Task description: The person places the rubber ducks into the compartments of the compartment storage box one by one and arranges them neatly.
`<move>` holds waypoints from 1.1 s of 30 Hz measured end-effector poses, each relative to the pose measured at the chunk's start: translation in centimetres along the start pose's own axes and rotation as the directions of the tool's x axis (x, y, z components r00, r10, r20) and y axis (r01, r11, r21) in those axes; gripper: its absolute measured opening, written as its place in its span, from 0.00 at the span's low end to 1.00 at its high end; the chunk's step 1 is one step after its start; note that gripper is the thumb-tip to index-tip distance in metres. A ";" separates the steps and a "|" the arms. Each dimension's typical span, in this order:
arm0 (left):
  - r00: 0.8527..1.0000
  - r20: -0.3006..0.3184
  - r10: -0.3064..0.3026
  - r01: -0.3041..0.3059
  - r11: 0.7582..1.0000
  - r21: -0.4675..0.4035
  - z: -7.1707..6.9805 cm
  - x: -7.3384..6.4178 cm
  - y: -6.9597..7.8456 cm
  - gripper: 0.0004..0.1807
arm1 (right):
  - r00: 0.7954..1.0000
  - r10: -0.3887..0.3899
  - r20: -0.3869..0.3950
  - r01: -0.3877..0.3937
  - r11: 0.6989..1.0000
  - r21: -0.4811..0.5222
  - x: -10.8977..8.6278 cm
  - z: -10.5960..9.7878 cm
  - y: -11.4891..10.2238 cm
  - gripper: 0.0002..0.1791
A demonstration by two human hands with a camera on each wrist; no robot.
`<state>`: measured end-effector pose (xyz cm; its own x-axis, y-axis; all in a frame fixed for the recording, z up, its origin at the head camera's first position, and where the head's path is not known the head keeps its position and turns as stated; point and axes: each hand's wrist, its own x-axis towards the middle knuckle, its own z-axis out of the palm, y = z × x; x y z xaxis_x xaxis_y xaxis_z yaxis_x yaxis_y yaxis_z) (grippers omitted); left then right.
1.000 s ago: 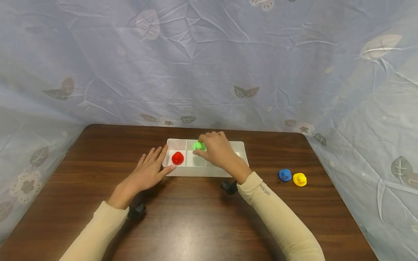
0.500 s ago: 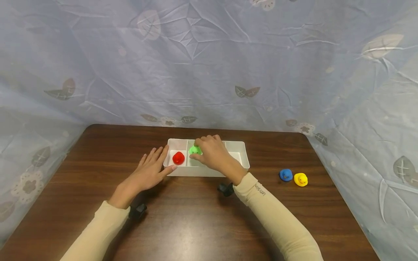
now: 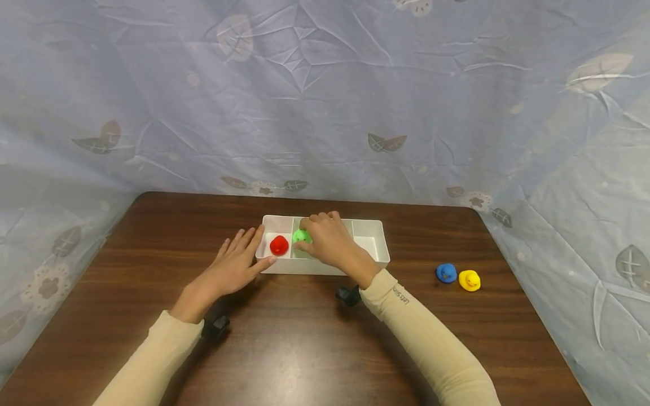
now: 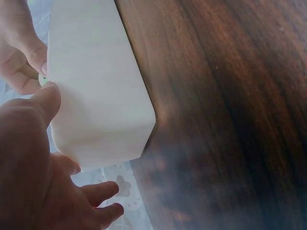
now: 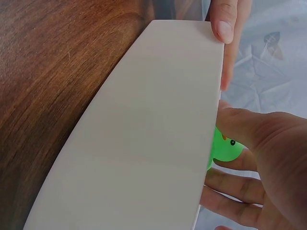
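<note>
A white tray point(image 3: 310, 267) with three compartments lies across the table. My right hand point(image 3: 331, 241) pinches a green rubber duck point(image 3: 300, 237) between thumb and fingers, low in the middle compartment. In the right wrist view the green duck point(image 5: 229, 149) shows between thumb and fingers, partly hidden behind the tray wall point(image 5: 139, 120). A red rubber duck point(image 3: 279, 245) sits in the left compartment. My left hand point(image 3: 228, 268) rests with spread, mostly straight fingers against the tray's left end, its thumb at the near rim.
To the right of the tray, a blue duck point(image 3: 447, 273) and a yellow duck point(image 3: 469, 280) stand side by side on the dark wooden table point(image 3: 294, 338). A patterned cloth point(image 3: 325, 101) hangs behind the table and along both sides.
My right hand has moved slightly left and lower with the green duck, bringing it down into the middle compartment. My left hand stays at the tray's left end.
</note>
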<state>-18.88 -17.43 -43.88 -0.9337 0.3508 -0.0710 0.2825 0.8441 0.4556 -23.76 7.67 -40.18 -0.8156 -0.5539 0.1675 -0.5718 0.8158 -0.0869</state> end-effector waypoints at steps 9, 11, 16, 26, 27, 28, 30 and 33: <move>1.000 0.001 -0.001 0.001 1.000 0.005 -0.2 -0.1 0.2 0.50 | 1.000 0.002 0.003 -0.002 1.000 -0.007 0.2 0.3 0.1 0.25; 1.000 0.003 -0.001 0.001 1.000 0.005 -0.2 -0.1 0.1 0.50 | 1.000 0.001 0.002 -0.001 1.000 -0.007 0.2 0.4 0.1 0.24; 1.000 0.000 -0.002 0.002 1.000 0.010 -0.1 -0.1 0.0 0.50 | 1.000 0.005 0.014 -0.005 1.000 -0.018 0.3 0.6 0.1 0.25; 1.000 -0.013 0.003 -0.003 1.000 -0.005 0.0 -0.1 0.1 0.51 | 0.998 0.029 0.053 -0.028 1.000 -0.011 0.2 0.1 0.5 0.21; 1.000 -0.009 0.001 -0.001 1.000 -0.004 -0.1 -0.1 0.1 0.51 | 0.998 0.025 0.056 -0.024 1.000 -0.006 0.1 -0.1 0.5 0.19; 1.000 -0.005 0.001 -0.001 1.000 -0.001 -0.1 -0.2 0.2 0.51 | 0.998 0.017 0.061 -0.017 1.000 0.003 0.1 -0.3 0.4 0.18; 1.000 0.001 -0.001 0.001 1.000 0.005 -0.1 -0.2 0.2 0.50 | 0.997 -0.010 0.079 0.009 1.000 0.013 0.0 -0.6 0.2 0.15; 1.000 0.004 -0.003 0.003 1.000 0.009 -0.1 -0.1 0.2 0.50 | 0.992 -0.063 0.110 0.061 0.998 0.021 -0.1 -0.7 -0.2 0.10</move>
<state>-18.70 -17.34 -43.63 -0.9337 0.3497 -0.0764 0.2813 0.8489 0.4475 -23.50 7.65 -39.45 -0.7825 -0.6194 0.0634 -0.6226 0.7766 -0.0966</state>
